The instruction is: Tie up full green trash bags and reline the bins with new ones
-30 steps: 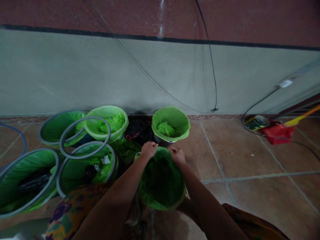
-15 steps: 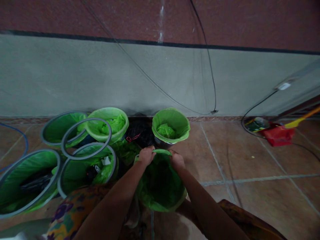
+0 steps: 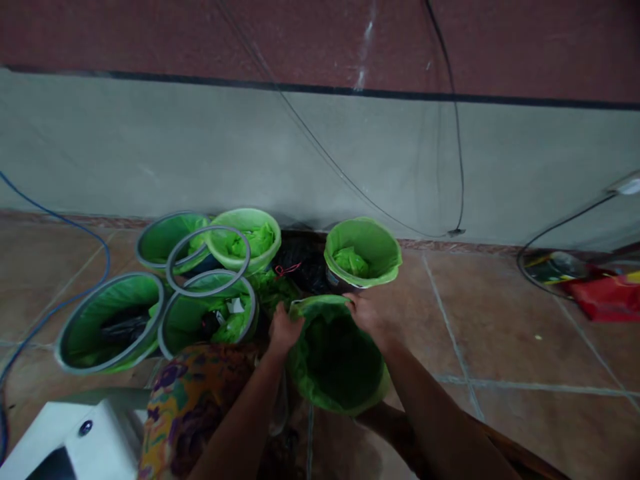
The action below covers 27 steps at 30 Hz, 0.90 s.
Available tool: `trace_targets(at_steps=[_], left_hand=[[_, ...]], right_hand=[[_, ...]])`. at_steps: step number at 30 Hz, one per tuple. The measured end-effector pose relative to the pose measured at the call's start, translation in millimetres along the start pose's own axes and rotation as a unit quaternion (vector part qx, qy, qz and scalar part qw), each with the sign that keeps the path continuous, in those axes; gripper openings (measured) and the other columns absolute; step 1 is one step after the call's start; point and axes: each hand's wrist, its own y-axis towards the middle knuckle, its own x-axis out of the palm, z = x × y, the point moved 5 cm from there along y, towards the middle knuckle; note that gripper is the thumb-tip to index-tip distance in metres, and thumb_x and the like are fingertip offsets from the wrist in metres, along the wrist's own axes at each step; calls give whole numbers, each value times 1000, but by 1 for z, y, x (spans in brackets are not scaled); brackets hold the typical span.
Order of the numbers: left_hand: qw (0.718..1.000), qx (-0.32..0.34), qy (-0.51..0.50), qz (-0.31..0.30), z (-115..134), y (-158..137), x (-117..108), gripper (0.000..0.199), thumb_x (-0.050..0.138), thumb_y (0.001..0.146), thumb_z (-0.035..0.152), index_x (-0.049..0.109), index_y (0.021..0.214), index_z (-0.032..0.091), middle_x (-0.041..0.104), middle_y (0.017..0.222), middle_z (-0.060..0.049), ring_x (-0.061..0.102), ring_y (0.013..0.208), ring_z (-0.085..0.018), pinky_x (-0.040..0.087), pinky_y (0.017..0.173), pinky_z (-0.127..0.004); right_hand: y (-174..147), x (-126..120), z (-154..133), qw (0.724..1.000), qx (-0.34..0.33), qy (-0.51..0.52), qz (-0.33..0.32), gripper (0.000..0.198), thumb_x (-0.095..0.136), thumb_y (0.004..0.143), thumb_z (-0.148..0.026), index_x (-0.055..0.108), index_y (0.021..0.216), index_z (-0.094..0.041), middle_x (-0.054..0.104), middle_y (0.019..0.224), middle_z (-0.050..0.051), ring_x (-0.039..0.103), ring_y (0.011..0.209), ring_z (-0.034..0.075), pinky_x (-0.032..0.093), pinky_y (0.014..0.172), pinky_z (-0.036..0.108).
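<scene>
A small trash bin lined with a green bin liner [image 3: 300,363] stands between my knees, its mouth facing me and its inside dark. My left hand [image 3: 286,329] is closed on the liner at the left of the rim. At the far right of the rim, my right hand [image 3: 367,313] grips the folded edge of the same liner. The bin's own wall is mostly hidden under the liner. Just beyond it, against the wall, stands another bin [image 3: 364,270] lined in green with a crumpled green bag inside.
To the left are several green-lined bins with grey rims [image 3: 111,323], and a loose grey ring [image 3: 175,280] lies across some of them. A black bag [image 3: 310,270] sits by the wall. A blue hose [image 3: 60,303] runs at far left; a red dustpan [image 3: 607,297] lies right.
My left hand has slid from the far edge to the left side of the rim, and the hands are wider apart. The view has turned left, showing a white object at lower left.
</scene>
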Motion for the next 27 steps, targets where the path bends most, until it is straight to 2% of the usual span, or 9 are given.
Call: trace_targets(at_steps=[3, 5, 11, 13, 15, 18, 20, 24, 27], left_hand=[[997, 25, 27, -65, -3, -6, 19, 32, 54, 85, 22, 60, 116, 17, 71, 108, -12, 67, 101, -24, 48, 84, -30], [996, 55, 35, -62, 5, -5, 24, 26, 53, 86, 21, 64, 110, 19, 72, 106, -10, 67, 101, -23, 48, 85, -30], [985, 155, 69, -43, 39, 12, 14, 52, 57, 81, 16, 50, 132, 19, 66, 121, -11, 62, 112, -25, 45, 96, -36], [982, 173, 71, -22, 46, 13, 6, 66, 61, 75, 15, 43, 138, 18, 59, 131, -13, 57, 118, -28, 45, 99, -42], [977, 207, 46, 19, 54, 10, -1, 73, 63, 71, 13, 40, 140, 17, 53, 138, -13, 52, 124, -29, 43, 102, -43], [960, 274, -8, 52, 67, 2, -2, 59, 58, 77, 14, 46, 135, 15, 53, 137, -11, 50, 126, -23, 39, 108, -37], [959, 279, -19, 33, 71, 2, 6, 44, 50, 86, 18, 51, 130, 15, 58, 132, -10, 53, 123, -20, 39, 108, -33], [974, 220, 34, -36, 58, 9, 26, 35, 38, 95, 23, 56, 125, 18, 65, 122, -9, 61, 112, -19, 43, 99, -29], [976, 194, 83, -55, 40, 9, 31, 32, 39, 95, 24, 57, 123, 21, 68, 117, -8, 64, 107, -19, 45, 94, -28]], right_hand=[[-13, 6, 15, 999, 30, 1, 43, 34, 44, 92, -21, 64, 119, -18, 70, 115, 9, 65, 104, 20, 47, 95, 29], [-26, 7, 25, 995, 71, -6, 73, 33, 44, 92, -21, 64, 118, -17, 70, 113, 10, 65, 102, 21, 48, 92, 30], [-59, -1, 34, 973, 187, -45, 125, 38, 50, 87, -21, 60, 123, -13, 68, 114, 15, 65, 101, 26, 48, 87, 33], [-59, -10, 24, 973, 162, -54, 158, 43, 54, 85, -23, 58, 126, -14, 65, 121, 16, 62, 108, 27, 47, 91, 35], [-49, -19, 7, 978, 96, -36, 183, 39, 52, 86, -24, 60, 124, -17, 64, 123, 12, 60, 111, 25, 46, 95, 35], [-22, -23, -20, 986, -10, 4, 164, 30, 47, 90, -22, 67, 112, -19, 68, 115, 7, 61, 107, 20, 44, 99, 32], [-5, -18, -33, 991, -48, 9, 128, 27, 48, 90, -21, 70, 106, -20, 70, 110, 6, 61, 105, 19, 42, 100, 31], [13, 3, -30, 998, -39, 10, 39, 26, 50, 90, -20, 70, 107, -21, 71, 112, 5, 62, 105, 18, 43, 100, 31], [10, 13, -14, 999, -22, 33, 28, 30, 50, 90, -19, 67, 115, -22, 69, 118, 5, 61, 110, 17, 43, 101, 30]])
